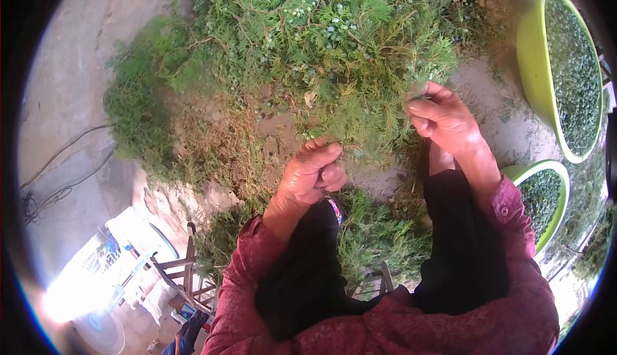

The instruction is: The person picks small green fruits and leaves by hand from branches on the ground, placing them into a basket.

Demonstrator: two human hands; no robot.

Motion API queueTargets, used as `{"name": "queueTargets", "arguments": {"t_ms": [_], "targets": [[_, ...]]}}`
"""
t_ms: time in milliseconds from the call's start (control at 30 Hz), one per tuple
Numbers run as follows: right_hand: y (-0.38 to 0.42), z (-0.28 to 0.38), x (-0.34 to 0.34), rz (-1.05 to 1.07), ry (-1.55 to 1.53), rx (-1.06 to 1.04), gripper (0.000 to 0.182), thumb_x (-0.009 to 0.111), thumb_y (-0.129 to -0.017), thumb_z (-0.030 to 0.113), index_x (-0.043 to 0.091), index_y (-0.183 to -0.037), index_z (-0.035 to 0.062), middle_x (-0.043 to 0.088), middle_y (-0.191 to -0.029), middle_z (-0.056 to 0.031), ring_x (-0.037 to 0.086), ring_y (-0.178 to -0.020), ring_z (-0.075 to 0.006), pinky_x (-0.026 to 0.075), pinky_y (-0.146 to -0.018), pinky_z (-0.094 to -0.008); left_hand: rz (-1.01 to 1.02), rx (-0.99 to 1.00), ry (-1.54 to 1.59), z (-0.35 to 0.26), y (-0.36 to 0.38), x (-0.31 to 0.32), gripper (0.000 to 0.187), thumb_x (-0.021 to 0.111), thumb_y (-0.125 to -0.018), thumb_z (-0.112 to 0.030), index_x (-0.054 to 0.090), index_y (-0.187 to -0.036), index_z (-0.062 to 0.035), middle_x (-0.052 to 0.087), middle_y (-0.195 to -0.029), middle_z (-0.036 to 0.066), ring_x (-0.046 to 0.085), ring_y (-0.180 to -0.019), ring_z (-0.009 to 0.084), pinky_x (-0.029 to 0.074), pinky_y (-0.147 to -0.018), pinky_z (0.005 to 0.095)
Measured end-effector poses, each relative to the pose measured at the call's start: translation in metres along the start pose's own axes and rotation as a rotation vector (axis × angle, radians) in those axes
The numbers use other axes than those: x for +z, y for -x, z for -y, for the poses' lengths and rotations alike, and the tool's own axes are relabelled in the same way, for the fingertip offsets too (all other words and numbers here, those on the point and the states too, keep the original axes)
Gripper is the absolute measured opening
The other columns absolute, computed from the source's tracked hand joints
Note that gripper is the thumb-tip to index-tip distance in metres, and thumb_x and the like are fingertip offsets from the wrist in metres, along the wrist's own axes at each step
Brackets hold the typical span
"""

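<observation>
Hands are well apart: left hand [313, 172] loosely curled, its hold unclear; beyond and between them, piled leafy branches [289, 40]; right hand [445, 118] seemingly pinching a green scrap [420, 98], best gripped lightly, I judge; rightward of it, lime-green tubs [532, 53].

No readable text
No label, brand, number or sign can be made out in the frame.
</observation>
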State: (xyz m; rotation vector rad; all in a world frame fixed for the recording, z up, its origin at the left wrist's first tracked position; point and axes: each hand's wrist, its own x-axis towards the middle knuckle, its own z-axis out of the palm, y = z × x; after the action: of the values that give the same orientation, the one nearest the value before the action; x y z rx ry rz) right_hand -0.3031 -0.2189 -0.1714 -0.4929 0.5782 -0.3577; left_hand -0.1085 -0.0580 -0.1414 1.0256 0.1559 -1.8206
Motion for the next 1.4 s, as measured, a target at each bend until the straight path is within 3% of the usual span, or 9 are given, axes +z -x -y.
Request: {"name": "queueTargets", "arguments": {"t_ms": [167, 467, 633, 767, 867, 1000, 1233, 1333, 1400], "targets": [[0.002, -0.012, 0.006, 0.013, 0.027, 0.373, 0.023, 0.063, -0.078, 0.010, 0.054, -0.098, 0.0030, 0.060, -0.083, -0.0049, 0.056, -0.061, -0.0105, 0.042, -0.047, -0.0178, -0.012, -0.010, 0.115, 0.004, 0.000, 0.001, 0.015, 0.056, -0.083, -0.019, 0.051, -0.070, -0.0140, 0.038, -0.044, -0.002, 0.030, -0.034, 0.0093, 0.027, -0.037, 0.0254], [-0.007, -0.012, 0.029, 0.216, 0.487, 0.290, 0.046, 0.063, -0.074, 0.004, 0.048, -0.118, 0.0048, 0.058, -0.089, -0.0062, 0.050, -0.065, -0.0061, 0.041, -0.055, -0.0195, 0.085, -0.016, 0.182, 0.004, -0.005, 0.001, 0.017, 0.057, -0.083, -0.016, 0.048, -0.068, -0.0136, 0.037, -0.048, -0.004, 0.033, -0.036, 0.0070, 0.026, -0.037, 0.0232], [-0.010, -0.029, 0.026, 0.173, 0.540, 0.420, 0.020, 0.054, -0.080, 0.006, 0.058, -0.099, 0.0013, 0.055, -0.062, -0.0030, 0.044, -0.047, -0.0056, 0.039, -0.045, -0.0202, 0.060, -0.012, 0.179, 0.003, -0.005, 0.004, 0.014, 0.054, -0.085, -0.018, 0.050, -0.072, -0.0125, 0.037, -0.047, -0.003, 0.030, -0.036, 0.0067, 0.026, -0.036, 0.0226], [-0.005, -0.013, 0.016, 0.051, 0.893, 0.392, 0.021, 0.057, -0.080, 0.014, 0.060, -0.096, 0.0010, 0.057, -0.068, -0.0040, 0.049, -0.049, -0.0075, 0.042, -0.045, -0.0216, 0.058, 0.123, 0.240, -0.009, 0.002, -0.009, 0.013, 0.052, -0.086, -0.016, 0.050, -0.074, -0.0131, 0.039, -0.048, -0.003, 0.029, -0.035, 0.0065, 0.025, -0.037, 0.0226], [0.000, -0.016, -0.004, -0.127, 0.489, 0.329, 0.025, 0.058, -0.080, 0.014, 0.057, -0.100, -0.0009, 0.057, -0.073, -0.0054, 0.051, -0.055, -0.0089, 0.042, -0.047, -0.0209, -0.028, 0.087, 0.175, -0.005, -0.004, -0.005, 0.015, 0.052, -0.086, -0.016, 0.048, -0.072, -0.0124, 0.041, -0.049, -0.002, 0.029, -0.036, 0.0062, 0.025, -0.037, 0.0228], [-0.005, -0.026, 0.017, 0.061, 0.265, 0.437, 0.041, 0.066, -0.077, 0.016, 0.048, -0.110, -0.0013, 0.051, -0.071, -0.0013, 0.047, -0.061, -0.0086, 0.037, -0.049, -0.0193, -0.090, 0.099, 0.059, 0.006, -0.013, 0.003, 0.012, 0.052, -0.086, -0.020, 0.054, -0.075, -0.0166, 0.039, -0.049, -0.003, 0.028, -0.036, 0.0069, 0.023, -0.036, 0.0235], [-0.012, -0.040, 0.027, 0.026, 0.020, 0.424, 0.032, 0.071, -0.073, 0.019, 0.055, -0.090, -0.0029, 0.051, -0.064, -0.0010, 0.045, -0.053, -0.0079, 0.030, -0.042, -0.0211, -0.157, 0.176, -0.125, 0.013, -0.015, 0.015, 0.017, 0.057, -0.084, -0.019, 0.047, -0.072, -0.0127, 0.040, -0.050, -0.002, 0.031, -0.039, 0.0063, 0.025, -0.037, 0.0218], [-0.010, -0.037, 0.025, 0.055, 0.065, 0.436, 0.024, 0.068, -0.074, 0.019, 0.058, -0.081, -0.0011, 0.053, -0.060, -0.0010, 0.047, -0.049, -0.0095, 0.033, -0.042, -0.0215, -0.126, 0.171, -0.169, 0.014, -0.014, 0.013, 0.019, 0.057, -0.084, -0.018, 0.047, -0.072, -0.0084, 0.041, -0.052, -0.002, 0.034, -0.040, 0.0055, 0.026, -0.037, 0.0201], [-0.004, -0.024, 0.032, 0.061, 0.543, 0.467, 0.018, 0.061, -0.075, 0.019, 0.060, -0.080, 0.0022, 0.057, -0.062, -0.0027, 0.052, -0.051, -0.0104, 0.039, -0.046, -0.0225, -0.103, 0.177, -0.208, 0.014, -0.010, 0.011, 0.016, 0.057, -0.084, -0.016, 0.050, -0.074, -0.0072, 0.042, -0.052, -0.002, 0.034, -0.041, 0.0052, 0.025, -0.037, 0.0198]]}}
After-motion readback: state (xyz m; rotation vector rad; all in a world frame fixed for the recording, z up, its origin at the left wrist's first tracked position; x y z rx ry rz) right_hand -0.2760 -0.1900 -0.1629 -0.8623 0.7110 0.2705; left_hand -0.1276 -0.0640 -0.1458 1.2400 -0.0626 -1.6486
